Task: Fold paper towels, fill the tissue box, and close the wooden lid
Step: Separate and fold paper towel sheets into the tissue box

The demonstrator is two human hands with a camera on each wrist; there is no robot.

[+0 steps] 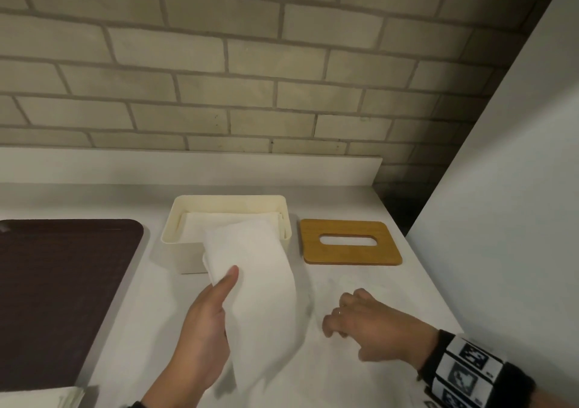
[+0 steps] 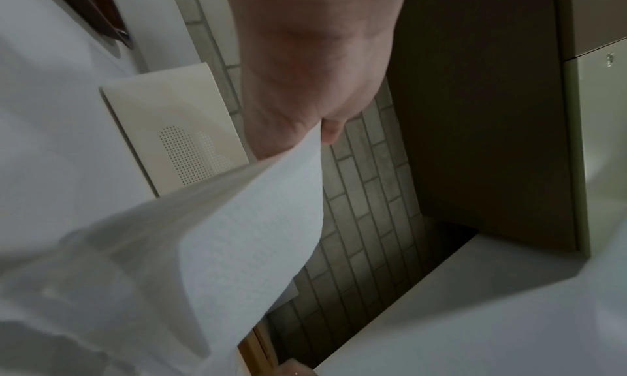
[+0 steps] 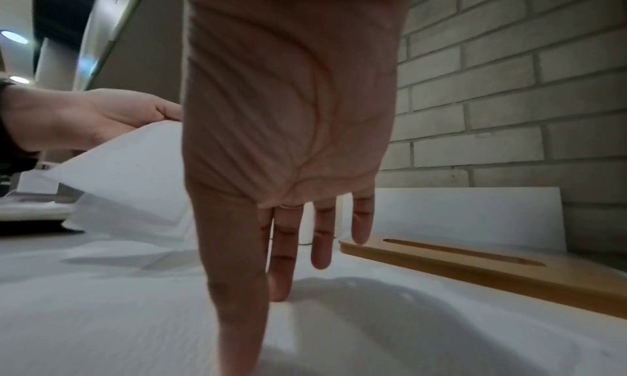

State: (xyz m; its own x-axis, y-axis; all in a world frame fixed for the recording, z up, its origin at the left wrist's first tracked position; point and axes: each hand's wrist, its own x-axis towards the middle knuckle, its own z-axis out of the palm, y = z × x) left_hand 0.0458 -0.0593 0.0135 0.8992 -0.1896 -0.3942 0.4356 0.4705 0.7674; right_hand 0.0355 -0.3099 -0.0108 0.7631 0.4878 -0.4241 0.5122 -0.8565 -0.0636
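The left hand (image 1: 200,323) pinches a folded paper towel (image 1: 257,282) between thumb and fingers, the thumb lying flat along its top face, and holds it lifted off the bench (image 1: 360,282); the towel is soft, white and finely dimpled, and it bows under its own weight, its far end reaching over the near wall of the box (image 1: 185,245). The right hand (image 1: 366,323) holds nothing: its fingers are loosely spread and point down, and from the right wrist its fingertips (image 3: 280,288) seem to touch a white sheet (image 3: 135,315) with a fine embossed grain spread flat on the bench, though the contact is not sharp. A plain ring sits on one finger, and a black band with printed square markers wraps that wrist. At the near left corner lies the edge of a pale stack, blurred. Farther left is a dark brown tray (image 1: 56,288) with rounded corners and a woven-looking surface. Beyond the hands stands the cream, rectangular, open-topped box with white towels already lying inside. Just beside it on the right the lid (image 1: 349,241) lies flat, a thin honey-coloured wooden board with rounded corners and a long oval slot. Behind runs a pale brick wall.
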